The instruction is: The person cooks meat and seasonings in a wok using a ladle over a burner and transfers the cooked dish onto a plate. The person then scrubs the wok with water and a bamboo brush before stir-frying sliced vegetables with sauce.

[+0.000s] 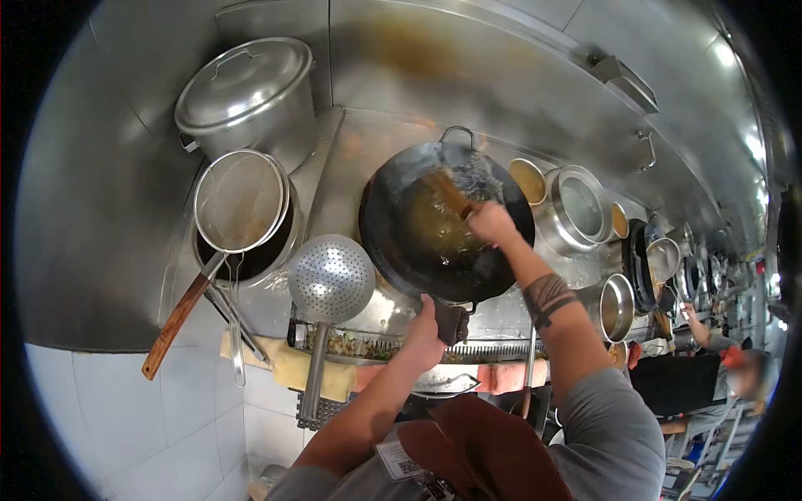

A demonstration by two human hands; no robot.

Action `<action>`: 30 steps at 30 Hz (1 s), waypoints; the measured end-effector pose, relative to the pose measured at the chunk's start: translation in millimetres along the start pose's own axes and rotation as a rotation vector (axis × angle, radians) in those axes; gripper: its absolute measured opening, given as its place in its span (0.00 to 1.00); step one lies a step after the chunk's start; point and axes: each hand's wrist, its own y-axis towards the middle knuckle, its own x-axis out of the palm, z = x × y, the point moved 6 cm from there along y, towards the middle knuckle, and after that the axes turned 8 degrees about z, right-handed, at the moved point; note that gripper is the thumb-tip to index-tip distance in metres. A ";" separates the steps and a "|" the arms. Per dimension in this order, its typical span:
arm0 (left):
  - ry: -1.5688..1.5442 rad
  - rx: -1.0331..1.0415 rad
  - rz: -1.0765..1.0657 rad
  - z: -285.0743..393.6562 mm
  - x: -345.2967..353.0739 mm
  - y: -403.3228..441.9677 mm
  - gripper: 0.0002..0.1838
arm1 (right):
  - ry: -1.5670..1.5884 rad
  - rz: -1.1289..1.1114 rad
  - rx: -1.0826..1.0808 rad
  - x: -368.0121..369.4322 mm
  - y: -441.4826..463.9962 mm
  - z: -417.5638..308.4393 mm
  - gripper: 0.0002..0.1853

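Observation:
A large black wok [393, 259] sits on the steel stove with murky liquid inside. My right hand [490, 224] is closed around the handle of a bamboo brush [449, 194], whose blurred head touches the wok's inner wall near the far side. At the wok's near edge, my left hand [427, 338] grips a dark cloth [452, 324] beside the near handle. A perforated ladle [332, 278] lies left of the wok, its handle pointing toward me.
A lidded steel pot [251, 92] stands at the back left, with a wooden-handled strainer [240, 200] over another pot in front. Steel containers [576, 209] and a pot [616, 307] are right of the wok. Another person [689, 384] stands at the far right.

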 end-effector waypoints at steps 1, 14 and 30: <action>0.092 0.043 0.084 3.8 5.8 -6.2 0.33 | -0.061 -0.052 -0.049 0.7 -8.9 -2.8 0.19; 0.158 0.142 0.344 11.3 23.2 3.9 0.28 | -0.063 -0.038 -0.143 14.0 -9.6 -35.3 0.17; 0.133 0.187 0.407 0.6 22.2 8.5 0.11 | -0.104 -0.305 -0.250 -5.9 -16.4 11.3 0.22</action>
